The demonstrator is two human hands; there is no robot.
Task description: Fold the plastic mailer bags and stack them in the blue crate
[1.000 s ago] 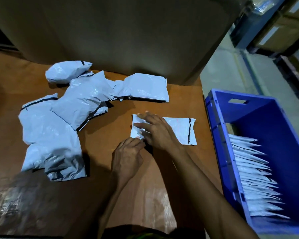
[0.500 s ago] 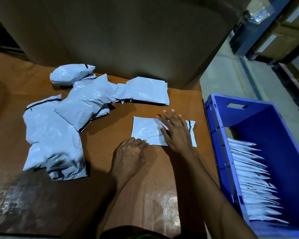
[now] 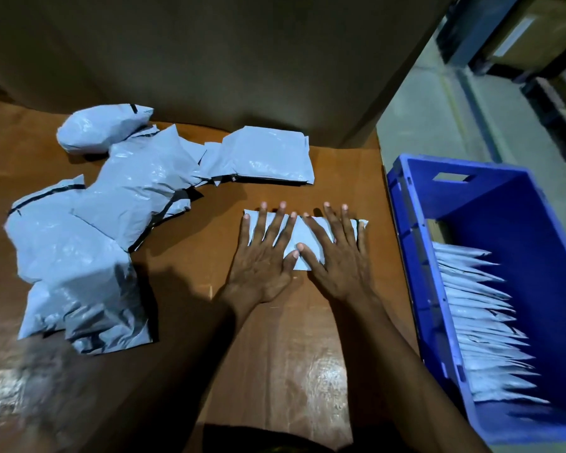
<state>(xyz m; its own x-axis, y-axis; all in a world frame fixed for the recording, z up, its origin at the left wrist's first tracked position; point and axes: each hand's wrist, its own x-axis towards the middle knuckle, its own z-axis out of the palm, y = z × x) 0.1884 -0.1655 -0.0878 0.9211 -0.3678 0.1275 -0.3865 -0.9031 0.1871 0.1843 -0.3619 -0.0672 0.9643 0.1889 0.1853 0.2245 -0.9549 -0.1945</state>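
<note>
Both hands, left hand and right hand, press flat with fingers spread on a mailer bag on the counter.

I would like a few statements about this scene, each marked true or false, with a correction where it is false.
1. The left hand and right hand press flat on one folded mailer bag. True.
2. The blue crate stands at the person's left. False: it stands at the right.
3. The crate is empty. False: a row of folded bags stands in it.
4. A pile of mailer bags lies on the table left of the hands. True.
</note>
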